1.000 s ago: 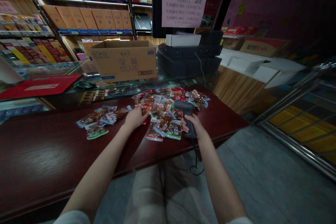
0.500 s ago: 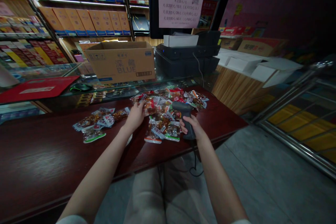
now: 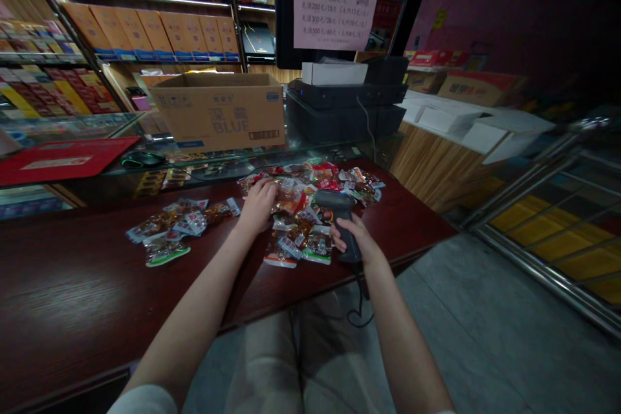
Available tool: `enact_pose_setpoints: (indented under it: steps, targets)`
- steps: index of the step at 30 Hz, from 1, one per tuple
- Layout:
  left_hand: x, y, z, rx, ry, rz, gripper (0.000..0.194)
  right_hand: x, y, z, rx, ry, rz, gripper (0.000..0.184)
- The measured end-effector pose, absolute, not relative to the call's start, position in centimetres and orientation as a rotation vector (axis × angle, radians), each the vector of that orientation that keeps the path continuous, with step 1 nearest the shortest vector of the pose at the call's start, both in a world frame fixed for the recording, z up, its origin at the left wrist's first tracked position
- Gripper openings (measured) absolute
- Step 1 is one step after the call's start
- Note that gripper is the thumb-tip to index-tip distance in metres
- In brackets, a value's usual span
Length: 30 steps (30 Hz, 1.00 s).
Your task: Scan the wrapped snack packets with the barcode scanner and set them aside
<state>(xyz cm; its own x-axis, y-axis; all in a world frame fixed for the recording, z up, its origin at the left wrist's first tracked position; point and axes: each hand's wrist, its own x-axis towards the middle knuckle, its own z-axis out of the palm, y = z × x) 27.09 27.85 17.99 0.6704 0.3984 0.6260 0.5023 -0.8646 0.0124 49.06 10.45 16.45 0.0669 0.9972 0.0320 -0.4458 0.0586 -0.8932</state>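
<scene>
My right hand (image 3: 356, 238) is wrapped round the grip of a dark grey barcode scanner (image 3: 334, 200), its head pointing left over the packets. My left hand (image 3: 260, 207) is closed on the left end of a clear snack packet (image 3: 290, 199) with a red edge, just left of the scanner's head. The fingertips under that packet are partly hidden. Around both hands lies a heap of small snack packets (image 3: 317, 244), some edged in green or orange. A separate group of snack packets (image 3: 167, 229) lies to the left on the dark red table (image 3: 87, 291).
Behind the table, a glass counter carries an open cardboard box (image 3: 218, 113), a computer mouse (image 3: 141, 160), a red mat (image 3: 63, 160) and black till equipment (image 3: 339, 116). A metal railing (image 3: 538, 265) stands at the right. The scanner's cable (image 3: 359, 301) hangs off the table's front edge.
My left hand has shifted slightly right, bringing a red-edged snack packet from the heap closer to the scanner's head. My right hand keeps holding the scanner in nearly the same place.
</scene>
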Motion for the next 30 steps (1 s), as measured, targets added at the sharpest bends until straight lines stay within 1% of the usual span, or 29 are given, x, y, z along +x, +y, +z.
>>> enact_pose_setpoints:
  steps: [7, 13, 20, 23, 26, 30]
  targets:
    - [27.0, 28.4, 18.2, -2.713, -0.719, -1.068, 0.030, 49.2, 10.4, 16.1, -0.893, -0.867, 1.351, 0.031]
    - [27.1, 28.2, 18.6, -2.755, -0.823, -1.049, 0.039, 49.0, 10.5, 16.0, -0.905, -0.867, 1.326, 0.028]
    - [26.8, 28.3, 18.2, -2.758, -0.823, -1.026, 0.045, 48.8, 10.3, 16.6, -0.916, -0.861, 1.333, 0.028]
    - [26.8, 28.1, 18.1, -2.753, -0.816, -1.009, 0.044, 48.9, 10.3, 16.5, -0.924, -0.863, 1.339, 0.032]
    - [26.7, 27.8, 18.3, -2.754, -0.892, -0.924, 0.039, 49.0, 10.3, 16.3, -0.933, -0.860, 1.336, 0.035]
    - [25.8, 27.8, 18.9, -2.675, -1.168, -0.707, 0.035, 49.0, 10.4, 16.3, -0.932, -0.868, 1.327, 0.036]
